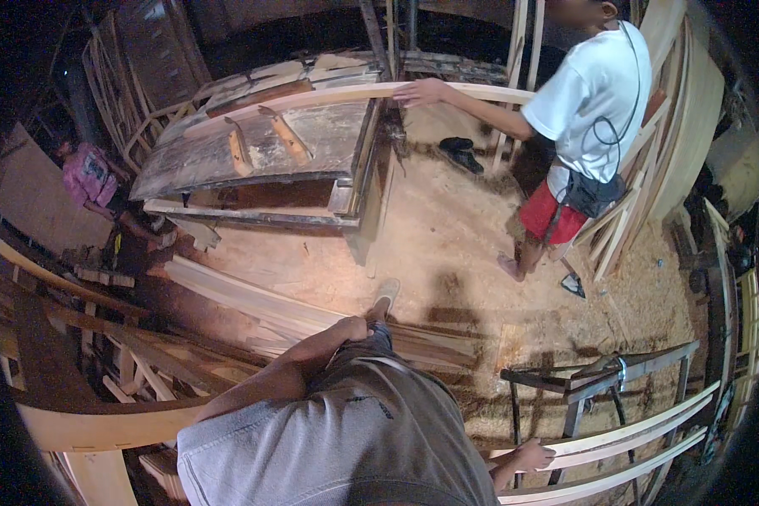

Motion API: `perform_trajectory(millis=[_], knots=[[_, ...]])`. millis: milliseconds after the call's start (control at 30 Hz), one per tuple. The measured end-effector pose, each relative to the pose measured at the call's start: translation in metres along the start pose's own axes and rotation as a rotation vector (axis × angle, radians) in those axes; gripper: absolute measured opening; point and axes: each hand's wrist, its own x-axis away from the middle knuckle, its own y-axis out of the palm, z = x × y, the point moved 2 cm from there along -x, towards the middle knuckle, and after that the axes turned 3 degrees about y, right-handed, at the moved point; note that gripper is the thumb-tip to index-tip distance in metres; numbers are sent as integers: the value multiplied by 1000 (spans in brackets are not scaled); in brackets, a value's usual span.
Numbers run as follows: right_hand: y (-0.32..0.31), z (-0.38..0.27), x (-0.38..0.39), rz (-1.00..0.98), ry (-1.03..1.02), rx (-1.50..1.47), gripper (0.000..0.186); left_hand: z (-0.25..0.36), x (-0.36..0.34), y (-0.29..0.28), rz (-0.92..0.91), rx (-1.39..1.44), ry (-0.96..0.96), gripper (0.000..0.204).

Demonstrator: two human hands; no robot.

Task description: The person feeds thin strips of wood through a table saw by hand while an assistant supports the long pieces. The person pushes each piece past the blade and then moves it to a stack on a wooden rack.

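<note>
My left hand (354, 328) is closed and rests against my trousers at the thigh; whether it holds anything is hidden. At the lower right, my right hand (533, 455) is curled at the near end of a long pale wooden board (632, 431), with the fingers bent round it. That board lies across a dark sawhorse (599, 375), and a second pale board (616, 483) runs beside it, nearer to me. A co-worker in a white shirt (603, 93) lays an outstretched hand (423, 92) on a long strip of wood (337, 94) over the saw table (261, 152).
Two orange-brown wooden pieces (288, 137) stand on the saw table. Planks (244, 295) lie on the sawdust-covered floor (447, 228) by my foot. Another person in pink (90, 175) is at the far left. Dark shoes (461, 155) lie beyond the table, and tall boards (683, 126) lean at right.
</note>
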Motion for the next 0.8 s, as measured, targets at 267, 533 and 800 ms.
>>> perform_trajectory(millis=[267,533,800], knots=[[-5,-3,5,-5,13,-13,65,0,4,-3,-3,-25,18,55],[-18,-6,8,-40,26,-23,64,-3,2,1,-6,17,-16,58],[-13,-3,3,-58,32,-25,64,-8,-7,11,9,23,-22,57]])
